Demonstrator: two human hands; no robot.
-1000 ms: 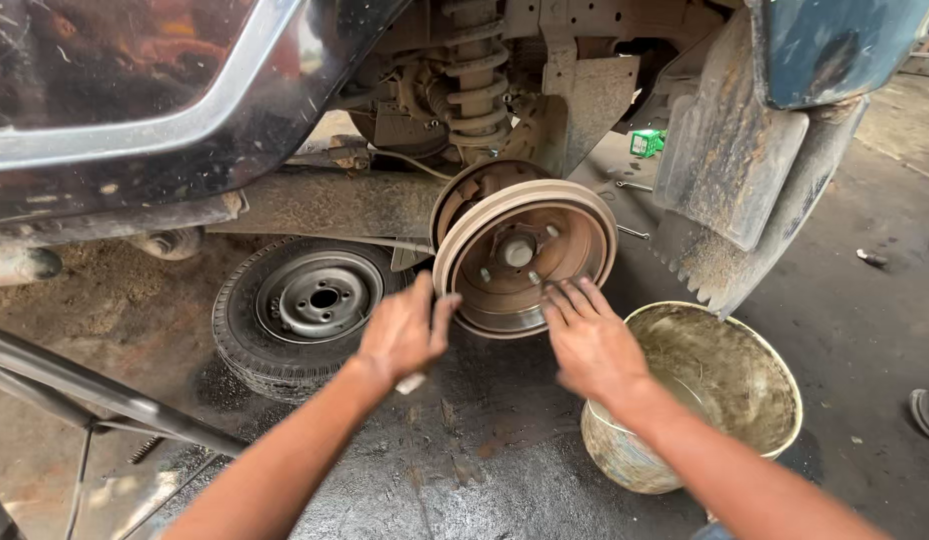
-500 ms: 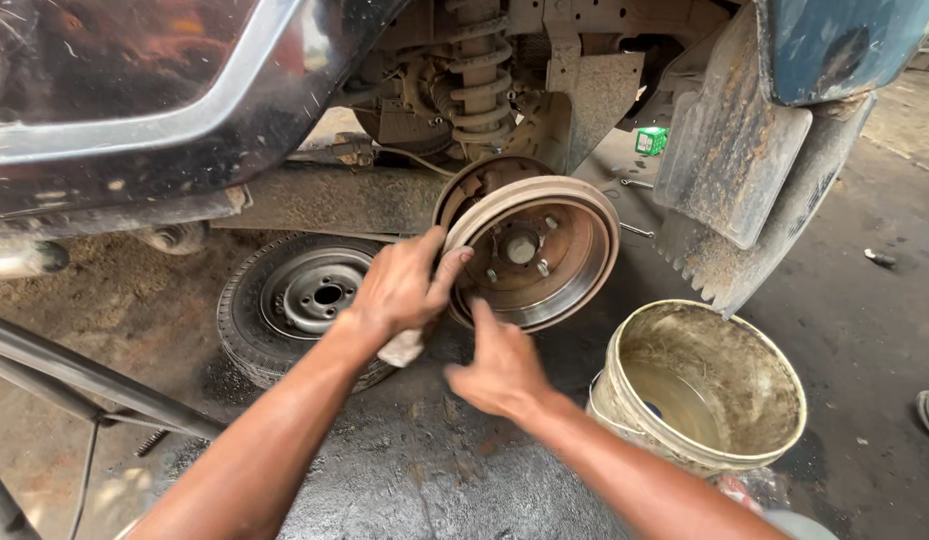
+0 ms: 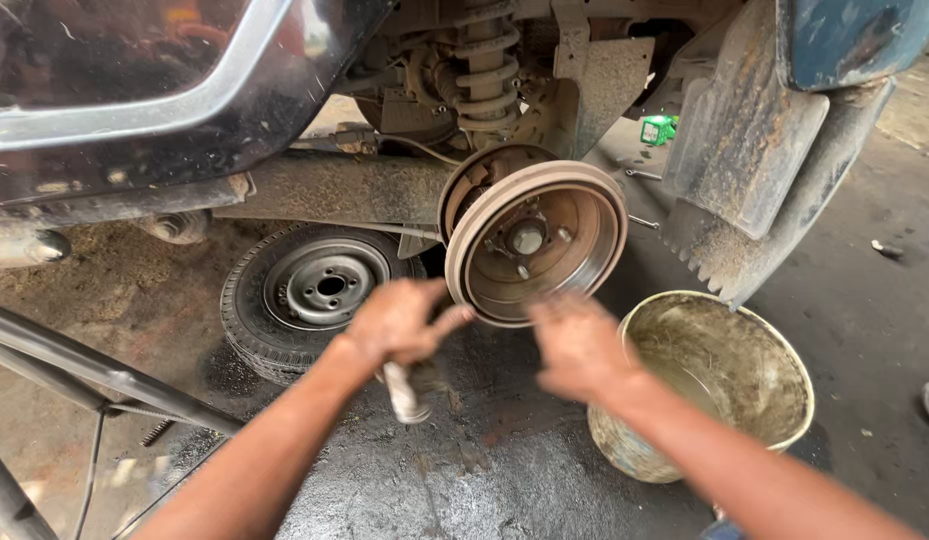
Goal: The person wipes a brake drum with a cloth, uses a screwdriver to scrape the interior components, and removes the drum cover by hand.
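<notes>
A rusty brake drum [image 3: 537, 240] hangs on the axle of a raised vehicle, its studs and hub showing. My left hand [image 3: 400, 322] is just below the drum's left rim, fingers closed around a small pale tool handle [image 3: 403, 392] that sticks out under the palm. Blurred with motion, my right hand [image 3: 577, 345] hovers under the drum's lower edge with fingers apart and nothing in it.
A removed wheel with tyre [image 3: 310, 295] lies flat under the car to the left. A dirty bucket [image 3: 713, 385] stands on the wet floor at right. A mud flap [image 3: 760, 195] hangs beside the drum. Metal bars [image 3: 95, 375] cross the lower left.
Both hands have dropped from the drum's face to just below its rim. The right hand swung back rightward and is blurred.
</notes>
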